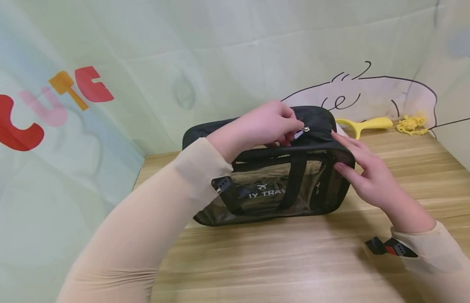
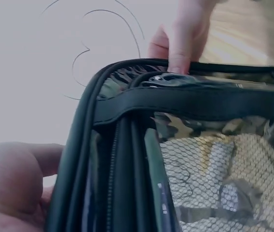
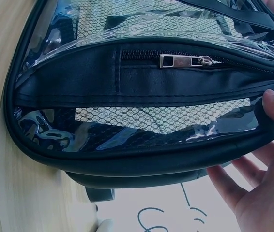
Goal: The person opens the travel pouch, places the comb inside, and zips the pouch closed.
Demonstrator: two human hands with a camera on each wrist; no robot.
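Note:
A clear travel bag (image 1: 265, 181) with black trim, a black handle and white lettering stands upright on the table. My left hand (image 1: 265, 124) reaches over its top and pinches the metal zipper pull (image 1: 305, 129) near the right end. The right hand (image 1: 367, 172) grips the bag's right end, thumb on the front and fingers behind. Along the end panel, the right wrist view shows a second metal zipper slider (image 3: 183, 60) on a short zip. Mesh-patterned contents (image 2: 219, 179) show through the clear side in the left wrist view.
Behind the bag to the right lie a yellow Y-shaped tool (image 1: 375, 123) and a frayed yellow bundle (image 1: 412, 125). A printed curtain (image 1: 235, 63) closes off the back and left of the wooden table (image 1: 276, 256).

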